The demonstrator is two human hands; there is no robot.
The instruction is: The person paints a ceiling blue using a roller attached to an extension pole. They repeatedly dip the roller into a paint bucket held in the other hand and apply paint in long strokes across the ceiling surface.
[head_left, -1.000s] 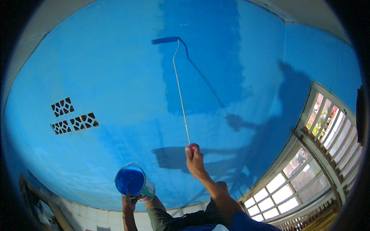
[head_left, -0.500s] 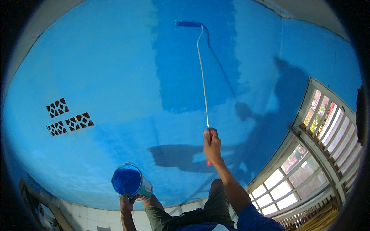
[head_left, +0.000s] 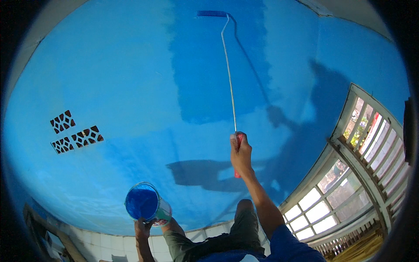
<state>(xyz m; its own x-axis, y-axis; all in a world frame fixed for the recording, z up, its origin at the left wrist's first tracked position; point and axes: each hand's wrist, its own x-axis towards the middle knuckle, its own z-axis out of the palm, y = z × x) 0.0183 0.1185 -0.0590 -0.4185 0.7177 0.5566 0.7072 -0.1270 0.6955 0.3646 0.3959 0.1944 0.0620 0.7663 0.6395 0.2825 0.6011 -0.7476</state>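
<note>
One roller, its red handle enclosed by the right hand, meets one dark-blue wall patch, cut off above, while the left hand, partly hidden, clasps one bucket.

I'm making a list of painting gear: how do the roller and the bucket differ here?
The roller is long and slender, while the bucket is round and wide-mouthed. The roller is raised by the right hand; the bucket is held lower by the left hand. The roller has a red handle, whereas the bucket's outside is partly green. Both show deep blue.
</note>
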